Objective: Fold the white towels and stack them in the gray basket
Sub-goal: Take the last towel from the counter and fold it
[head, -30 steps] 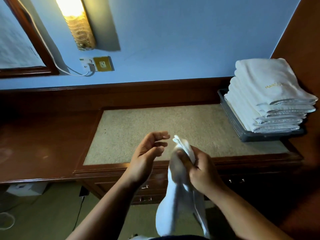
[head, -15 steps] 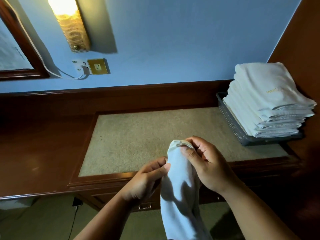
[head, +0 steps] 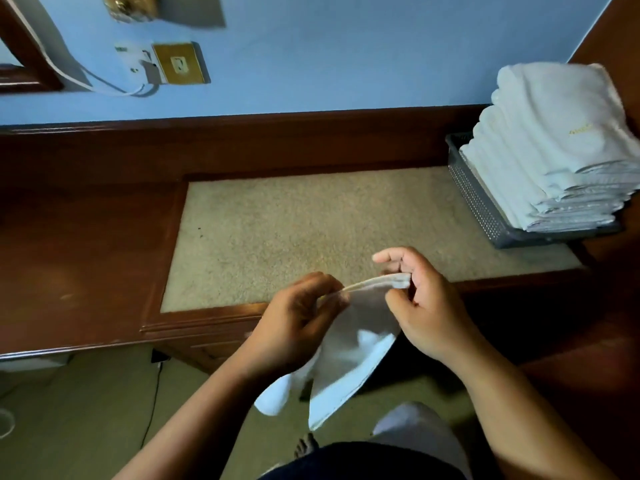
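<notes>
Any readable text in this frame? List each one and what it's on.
Nothing is legible.
Gold embroidery on the top towel of the stack: blurred, unreadable.
Dark mark on the white socket: too small to read.
No text shows on the held towel.

A white towel point(head: 360, 344) hangs unfolded just before the near edge of the worktop point(head: 311, 230). Its top hem is pulled into a short, nearly level line, pinched at one end by the left hand point(head: 298, 327) and at the other by the right hand point(head: 422, 306). The rest droops loose below. The gray basket point(head: 485, 209), of perforated plastic, sits at the worktop's far right. In it stands a stack of folded white towels point(head: 554, 150) rising well above the rim, the top one bearing small gold lettering.
</notes>
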The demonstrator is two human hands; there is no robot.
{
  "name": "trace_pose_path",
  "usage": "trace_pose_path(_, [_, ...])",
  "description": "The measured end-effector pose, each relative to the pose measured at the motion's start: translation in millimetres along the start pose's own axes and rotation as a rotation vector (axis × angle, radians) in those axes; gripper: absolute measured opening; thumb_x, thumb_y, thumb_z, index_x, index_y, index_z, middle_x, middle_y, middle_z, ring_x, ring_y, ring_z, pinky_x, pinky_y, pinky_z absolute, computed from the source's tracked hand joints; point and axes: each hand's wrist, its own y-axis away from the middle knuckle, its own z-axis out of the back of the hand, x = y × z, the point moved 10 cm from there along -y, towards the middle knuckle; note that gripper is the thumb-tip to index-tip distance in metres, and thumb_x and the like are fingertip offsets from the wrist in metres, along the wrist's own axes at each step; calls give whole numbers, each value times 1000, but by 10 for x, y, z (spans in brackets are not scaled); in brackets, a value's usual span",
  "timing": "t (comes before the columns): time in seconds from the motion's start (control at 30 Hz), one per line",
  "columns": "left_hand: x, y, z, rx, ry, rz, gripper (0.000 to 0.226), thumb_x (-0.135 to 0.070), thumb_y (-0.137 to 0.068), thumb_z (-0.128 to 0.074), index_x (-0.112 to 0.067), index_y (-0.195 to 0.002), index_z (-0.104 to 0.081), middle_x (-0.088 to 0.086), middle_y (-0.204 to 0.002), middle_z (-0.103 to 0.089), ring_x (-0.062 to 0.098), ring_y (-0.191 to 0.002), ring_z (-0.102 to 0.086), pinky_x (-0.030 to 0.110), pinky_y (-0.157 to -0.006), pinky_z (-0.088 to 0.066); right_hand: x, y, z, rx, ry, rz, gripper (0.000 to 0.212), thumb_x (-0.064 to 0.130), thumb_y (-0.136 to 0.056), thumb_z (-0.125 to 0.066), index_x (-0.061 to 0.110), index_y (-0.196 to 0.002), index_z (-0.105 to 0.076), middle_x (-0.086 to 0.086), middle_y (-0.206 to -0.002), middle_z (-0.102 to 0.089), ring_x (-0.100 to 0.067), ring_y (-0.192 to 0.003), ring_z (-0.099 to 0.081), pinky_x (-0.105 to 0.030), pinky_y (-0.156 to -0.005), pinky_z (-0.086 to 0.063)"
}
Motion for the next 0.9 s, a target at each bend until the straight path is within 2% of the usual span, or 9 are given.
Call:
trace_pose_path(0.1, [-31,43,70,10,-104,-53,14,-30,-100,-59,-20,-94,-68,-9,-86,-60,10,-81,-61,22,-70,-47,301,6,-148,3,325,245,44,4,-81,-54,24,-119,-64,9,-103,-64,-6,-97,-61,-20,-87,-48])
trace_pose_path(0.17, [-65,59,135,-8,-145,-94,12,-28,-101,-61,-19,-95,-68,-10,-87,-59,8,-82,-61,20,-70,-46,446,0,-334,28,562,405,30,11,-82,-50,17,-105,-68,4,-96,-64,-16,-92,-59,-31,-83,-49])
trace_pose_path(0.23, [-62,55,181,-32,-196,-112,11,-28,-100,-61,-19,-97,-67,-11,-88,-60,6,-82,-61,16,-71,-44,471,-80,-465,81,642,423,19,14,-79,-44,14,-84,-63,-1,-81,-61,-25,-78,-58,-36,-67,-50])
trace_pose_path(0.37, [198,214,290,-109,-132,-23,11,-33,-97,-63,-30,-98,-53,-10,-83,-61,9,-73,-59,17,-61,-41,544,-208,-577,132,651,390,19,17,-71,-36,17,-65,-54,0,-60,-56,-28,-55,-56,-28,-46,-36])
trace_pose_path(0.5, [615,491,280,-165,-141,132,18,-50,-93,-57,-46,-98,-39,-17,-91,-63,4,-78,-61,25,-65,-46,633,-247,-704,135,614,381,23,24,-67,-35,20,-64,-57,3,-59,-58,-23,-53,-54,-23,-47,-31])
trace_pose_path(0.6, [790,687,263,-233,-167,180,26,-63,-90,-56,-55,-102,-34,-21,-83,-65,-1,-77,-63,25,-63,-50,644,-297,-650,105,566,332,27,25,-67,-31,21,-66,-58,3,-59,-56,-22,-58,-54,-27,-50,-35])
trace_pose_path(0.67, [910,782,235,-245,-184,186,28,-65,-89,-56,-54,-101,-33,-21,-83,-63,0,-71,-61,17,-58,-45,597,-348,-547,87,531,286,26,20,-67,-33,22,-67,-59,5,-55,-51,-20,-59,-53,-29,-52,-40])
trace_pose_path(0.77, [1297,872,122,-140,-296,259,23,-59,-91,-56,-47,-90,-37,-15,-73,-58,9,-69,-56,25,-57,-39,519,-444,-411,88,414,238,24,14,-66,-35,24,-59,-55,6,-49,-45,-10,-52,-47,-27,-50,-39])
trace_pose_path(0.9, [1969,1112,8,-16,-354,417,38,-70,-91,-45,-32,-87,-46,-10,-72,-61,11,-67,-58,33,-58,-41,415,-530,-229,92,259,150,22,7,-64,-34,15,-55,-53,11,-48,-48,-6,-48,-46,-14,-46,-28])
